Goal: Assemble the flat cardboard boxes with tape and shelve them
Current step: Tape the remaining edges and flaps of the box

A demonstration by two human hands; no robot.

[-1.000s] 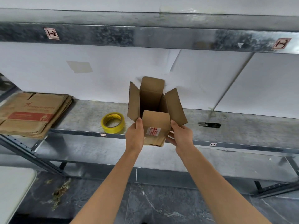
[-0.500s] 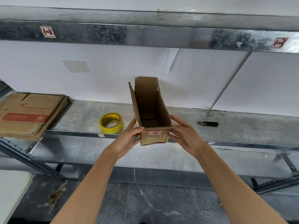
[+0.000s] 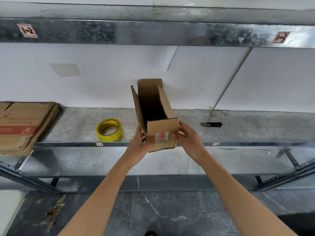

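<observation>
Head view, box: we hold the cardboard box [image 3: 162,127] at frame centre, in front of the shelf [image 3: 76,124] edge and above it.
Long axis: it runs from our hands up and away toward the back wall. The open mouth faces us and its flaps are unfolded.
Left hand: the left hand [image 3: 139,144] has its fingers curled round the near left corner.
Right hand: the right hand [image 3: 189,138] has its fingers wrapped onto the near right edge.
Tape roll: the tape roll [image 3: 109,130] lies on the shelf just left of the box, so we judge the left hand nearer.
Snips: the snips [image 3: 211,124] lie well right, on the right hand's side.
Underside: hidden, so we cannot tell whether it is taped.
</observation>
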